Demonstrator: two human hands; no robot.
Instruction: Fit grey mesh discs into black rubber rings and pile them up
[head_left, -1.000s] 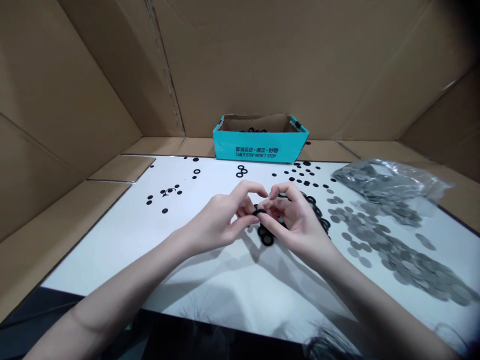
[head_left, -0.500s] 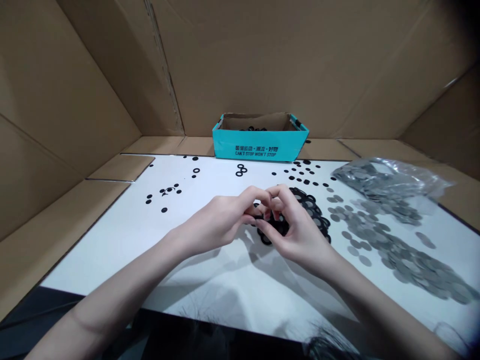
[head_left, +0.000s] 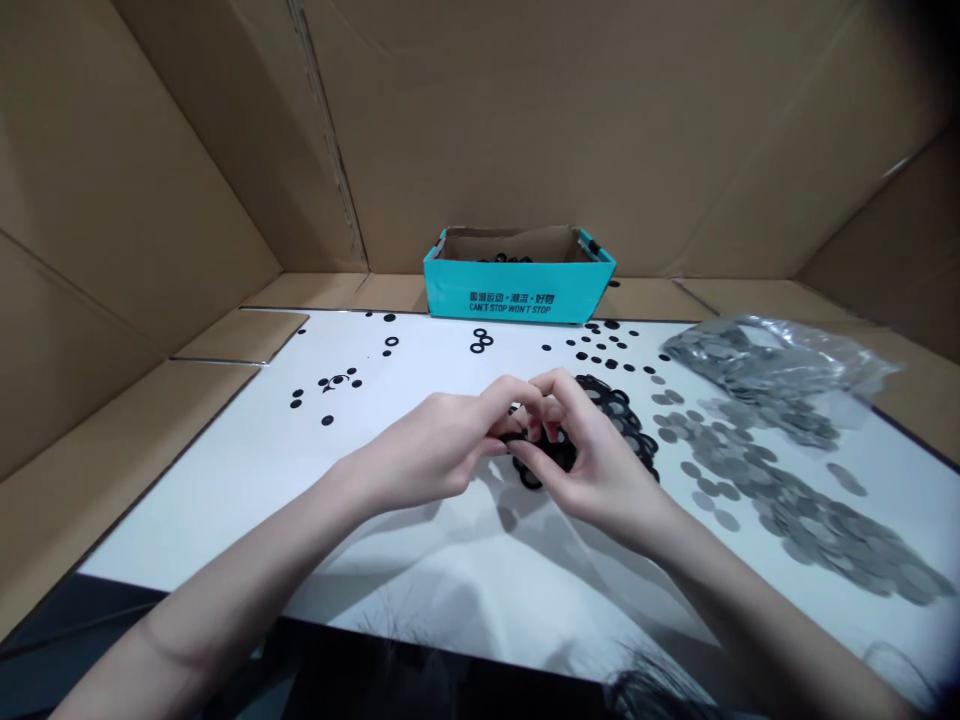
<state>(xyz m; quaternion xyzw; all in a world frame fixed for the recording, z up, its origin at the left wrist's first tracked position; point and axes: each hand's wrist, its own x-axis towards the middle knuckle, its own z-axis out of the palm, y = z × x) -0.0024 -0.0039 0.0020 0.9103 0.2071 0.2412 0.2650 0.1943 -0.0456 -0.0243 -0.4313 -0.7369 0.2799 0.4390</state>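
Observation:
My left hand (head_left: pixel 465 440) and my right hand (head_left: pixel 577 450) meet above the middle of the white table (head_left: pixel 255 470). Fingers and thumbs of both are pinched together on a small black ring (head_left: pixel 514 437), mostly covered by the fingertips. Behind and below my right hand lies a pile of black rings (head_left: pixel 619 410), some with grey centres. To the right of that hand, grey discs (head_left: pixel 810 510) spread in a long heap.
A turquoise box (head_left: pixel 517 290) holding black pieces stands at the back. A clear plastic bag (head_left: pixel 780 360) of grey discs lies at the right. Several black discs (head_left: pixel 337 380) are scattered left, others (head_left: pixel 600 345) near the box. Cardboard walls (head_left: pixel 525 120) surround the table.
Both hands stay almost in place, still pinching. The fingertips have shifted slightly, and a bit more of the black ring shows between them.

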